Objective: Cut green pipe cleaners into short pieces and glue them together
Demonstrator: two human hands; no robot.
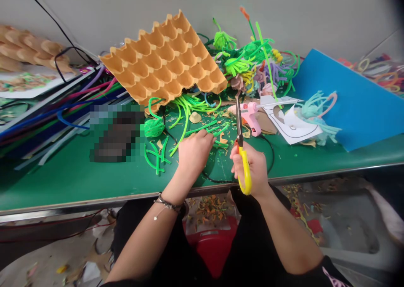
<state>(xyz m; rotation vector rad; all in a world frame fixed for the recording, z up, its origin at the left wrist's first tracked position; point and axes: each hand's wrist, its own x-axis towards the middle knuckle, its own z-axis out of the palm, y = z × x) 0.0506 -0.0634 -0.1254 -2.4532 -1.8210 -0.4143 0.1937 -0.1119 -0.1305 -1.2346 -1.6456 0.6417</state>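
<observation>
My right hand (254, 167) grips scissors (244, 169) with yellow handles, their blades closed together and pointing away from me. Above the green table, my left hand (195, 150) has its fingers curled in. Its fingertips are hidden, so what they hold, if anything, does not show. Cut green pipe cleaner pieces (222, 130) lie right beside those fingers, and more short pieces (157, 158) are scattered to the left. Behind them sit a green pipe cleaner ball (154, 128) and a bunch of light green pipe cleaners (186, 106).
A pink glue gun (251, 116) and paper cutouts (295, 127) lie beyond the scissors. An egg tray (164, 64) leans at the back, beside a heap of pipe cleaner flowers (252, 64). A blue board (350, 102) is on the right, long pipe cleaners (72, 95) on the left.
</observation>
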